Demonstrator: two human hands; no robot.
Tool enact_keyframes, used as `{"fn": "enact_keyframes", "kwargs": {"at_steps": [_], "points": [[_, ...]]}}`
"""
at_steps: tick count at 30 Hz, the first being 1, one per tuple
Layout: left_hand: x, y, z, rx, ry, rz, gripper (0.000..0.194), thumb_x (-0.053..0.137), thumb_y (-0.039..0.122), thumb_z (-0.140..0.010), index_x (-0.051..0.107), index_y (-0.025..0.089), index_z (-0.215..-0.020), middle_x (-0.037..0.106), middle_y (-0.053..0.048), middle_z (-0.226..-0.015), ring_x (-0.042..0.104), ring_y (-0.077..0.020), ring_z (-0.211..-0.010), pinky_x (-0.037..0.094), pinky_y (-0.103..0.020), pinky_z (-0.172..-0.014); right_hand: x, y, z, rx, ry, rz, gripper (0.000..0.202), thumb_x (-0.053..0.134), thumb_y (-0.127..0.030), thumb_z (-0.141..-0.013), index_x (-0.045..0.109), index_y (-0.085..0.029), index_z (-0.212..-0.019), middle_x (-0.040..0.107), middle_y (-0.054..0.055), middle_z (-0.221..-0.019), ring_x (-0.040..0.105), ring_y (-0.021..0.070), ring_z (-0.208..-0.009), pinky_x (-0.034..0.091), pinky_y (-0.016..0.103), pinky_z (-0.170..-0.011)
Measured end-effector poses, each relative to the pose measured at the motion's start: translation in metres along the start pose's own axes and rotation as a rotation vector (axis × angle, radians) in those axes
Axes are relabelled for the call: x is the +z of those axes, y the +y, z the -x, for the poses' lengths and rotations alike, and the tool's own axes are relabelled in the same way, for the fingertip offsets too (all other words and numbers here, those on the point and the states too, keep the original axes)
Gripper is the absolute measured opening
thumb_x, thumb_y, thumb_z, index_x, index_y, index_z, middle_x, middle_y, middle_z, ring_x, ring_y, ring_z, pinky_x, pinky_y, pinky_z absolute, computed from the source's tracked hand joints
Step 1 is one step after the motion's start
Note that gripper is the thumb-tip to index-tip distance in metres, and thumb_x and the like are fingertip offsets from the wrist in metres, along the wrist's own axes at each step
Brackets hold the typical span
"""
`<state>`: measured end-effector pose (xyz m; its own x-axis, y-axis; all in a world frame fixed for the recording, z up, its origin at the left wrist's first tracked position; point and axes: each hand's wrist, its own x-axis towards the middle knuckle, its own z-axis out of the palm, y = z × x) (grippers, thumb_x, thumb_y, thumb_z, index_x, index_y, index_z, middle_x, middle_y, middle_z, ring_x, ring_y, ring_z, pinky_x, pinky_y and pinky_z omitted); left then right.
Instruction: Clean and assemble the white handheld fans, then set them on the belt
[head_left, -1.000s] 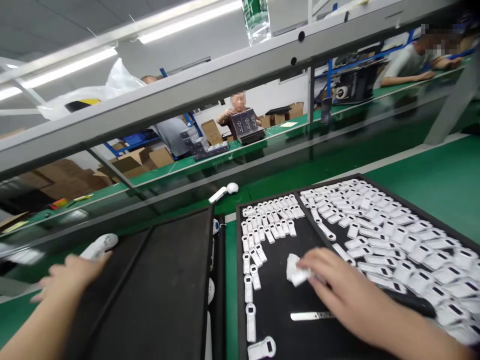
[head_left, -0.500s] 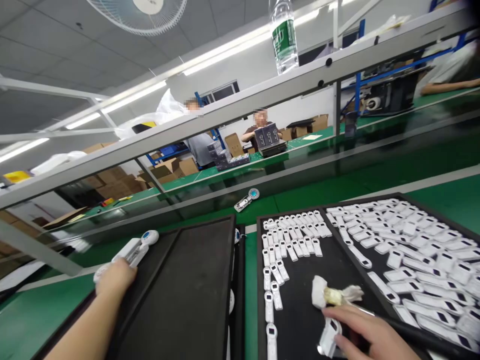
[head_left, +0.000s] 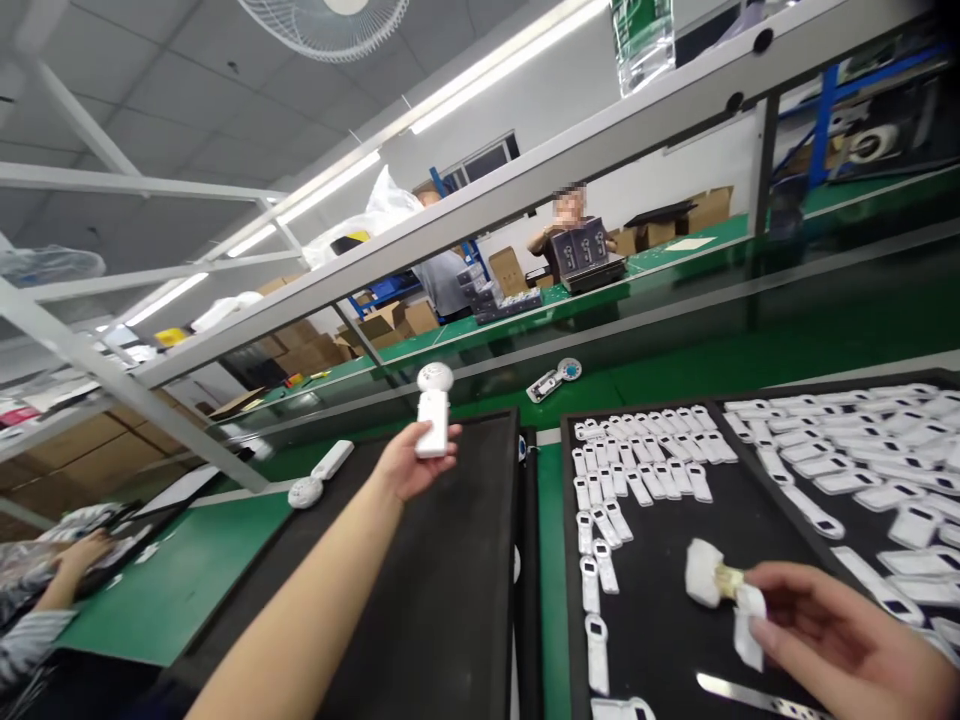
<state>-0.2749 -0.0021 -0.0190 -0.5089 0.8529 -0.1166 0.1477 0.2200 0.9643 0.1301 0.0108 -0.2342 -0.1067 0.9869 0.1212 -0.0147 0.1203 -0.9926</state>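
A white handheld fan (head_left: 433, 415) with a round head stands upright in my left hand (head_left: 405, 468), its fingers wrapped round the lower end above the black tray (head_left: 405, 600). A similar white handheld fan (head_left: 321, 478) lies at that tray's left edge. Over the right-hand tray (head_left: 660, 560), my right hand (head_left: 847, 615) pinches a white cloth wad bound with yellowish tape (head_left: 729, 582). Below it lies a thin metal strip (head_left: 739, 692). A white casing piece (head_left: 622, 708) lies at the near tray edge, partly cut off by the frame.
Rows of white casing pieces (head_left: 637, 455) fill the right tray's far part, and many more casings (head_left: 862, 450) lie in its right compartment. An opened fan (head_left: 553, 380) lies on the green bench beyond. A metal rail (head_left: 517, 195) crosses above. Co-workers sit behind and at left.
My left hand has lifted a fan from the left tray edge and brought it rightward. The right hand has let go of a casing piece and now grips the cloth wad. The view has swung left.
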Motion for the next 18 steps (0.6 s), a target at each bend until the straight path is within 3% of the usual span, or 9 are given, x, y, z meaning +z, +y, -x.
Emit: {"fn": "enact_keyframes", "kwargs": {"at_steps": [2,4,7,12,15,18], "points": [[0.044,-0.001,0.018,-0.022,-0.181,0.122,0.033,0.061,0.029,-0.078,0.058,0.015,-0.107,0.070,-0.014,-0.104,0.069,-0.0227,-0.080,0.058,-0.036,-0.066,0.003,-0.020,-0.006,0.052,-0.080,-0.070,0.035,0.086,-0.045,-0.068,0.074,-0.024,-0.094,0.078,0.011,-0.093,0.076,0.0303,-0.085,0.065,0.030,-0.069],[0.085,0.000,0.037,-0.106,-0.454,0.349,0.038,0.065,0.038,-0.076,0.060,0.015,-0.107,0.069,-0.013,-0.096,0.068,-0.0232,-0.076,0.057,-0.034,-0.057,0.006,-0.045,-0.010,0.061,-0.112,-0.114,0.039,0.086,-0.047,-0.068,0.073,-0.022,-0.095,0.077,0.012,-0.092,0.076,0.0301,-0.085,0.065,0.030,-0.068],[0.131,0.002,0.060,-0.293,-0.787,0.589,0.047,0.060,0.050,-0.081,0.063,0.012,-0.108,0.064,-0.009,-0.081,0.063,-0.0204,-0.066,0.054,-0.030,-0.047,0.011,-0.078,-0.010,0.050,-0.019,-0.149,0.043,0.084,-0.051,-0.069,0.071,-0.020,-0.094,0.076,0.012,-0.091,0.074,0.0273,-0.082,0.064,0.029,-0.068],[0.174,-0.003,0.068,-0.269,-0.916,0.448,0.039,0.078,0.035,-0.076,0.061,0.016,-0.106,0.065,-0.006,-0.085,0.070,-0.0236,-0.076,0.063,-0.038,-0.060,0.007,-0.107,-0.003,0.072,0.044,-0.231,0.041,0.085,-0.049,-0.067,0.068,-0.020,-0.090,0.071,0.007,-0.083,0.070,0.0216,-0.074,0.062,0.030,-0.065],[0.192,-0.017,0.070,-0.356,-0.986,0.362,0.042,0.088,0.031,-0.067,0.062,0.013,-0.094,0.061,-0.003,-0.072,0.062,-0.0149,-0.061,0.056,-0.024,-0.048,0.003,-0.119,0.001,0.141,-0.059,-0.393,0.039,0.086,-0.046,-0.068,0.066,-0.021,-0.090,0.069,0.004,-0.080,0.067,0.0191,-0.071,0.060,0.031,-0.065],[0.205,-0.030,0.074,-0.477,-0.978,0.328,0.046,0.084,0.040,-0.071,0.061,0.013,-0.099,0.066,-0.008,-0.081,0.067,-0.0189,-0.065,0.056,-0.026,-0.048,0.004,-0.126,0.003,0.210,-0.143,-0.529,0.040,0.087,-0.045,-0.068,0.064,-0.020,-0.089,0.070,0.004,-0.081,0.067,0.0185,-0.074,0.058,0.031,-0.067]]}}
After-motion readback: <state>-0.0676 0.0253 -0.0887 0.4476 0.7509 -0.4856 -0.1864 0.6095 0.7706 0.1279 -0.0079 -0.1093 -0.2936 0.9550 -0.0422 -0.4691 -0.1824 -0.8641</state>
